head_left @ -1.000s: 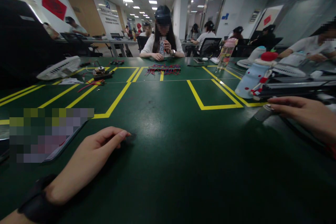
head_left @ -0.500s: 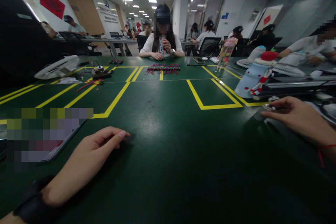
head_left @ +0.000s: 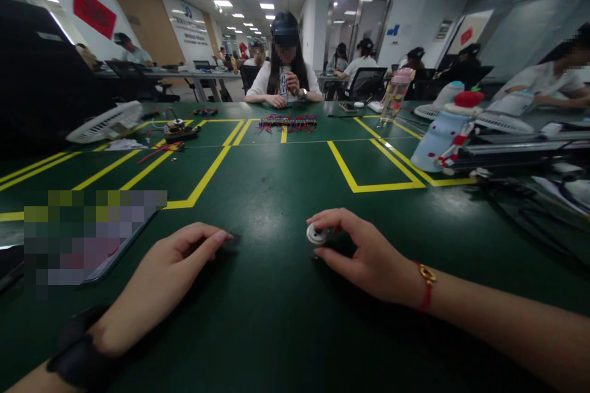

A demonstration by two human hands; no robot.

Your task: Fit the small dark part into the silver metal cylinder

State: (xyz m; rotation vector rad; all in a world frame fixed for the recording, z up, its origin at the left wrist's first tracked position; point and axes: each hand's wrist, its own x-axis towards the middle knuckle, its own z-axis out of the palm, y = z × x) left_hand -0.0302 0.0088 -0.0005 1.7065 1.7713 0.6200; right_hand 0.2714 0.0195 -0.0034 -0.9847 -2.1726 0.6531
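My left hand (head_left: 184,261) rests low over the green table (head_left: 276,331), its thumb and index finger pinched together. A small dark patch (head_left: 234,239) shows at those fingertips; what it is I cannot make out. Opposite it, my right hand (head_left: 364,252) grips a small round white part (head_left: 317,233) between thumb and fingers. That part has dark holes in its face and sits just above or on the tabletop. A gap of bare table separates the two hands.
A flat pixelated item (head_left: 106,233) lies left of my left hand. Yellow tape lines (head_left: 387,186) mark the table. Ahead lies a bundle of coloured wires (head_left: 288,123), with a person (head_left: 283,73) seated behind. A blue bottle (head_left: 431,141) and black cables (head_left: 520,209) are at right.
My right hand has come from the table's right side to the middle, carrying the round white part with it. My left hand has stayed nearly in place.
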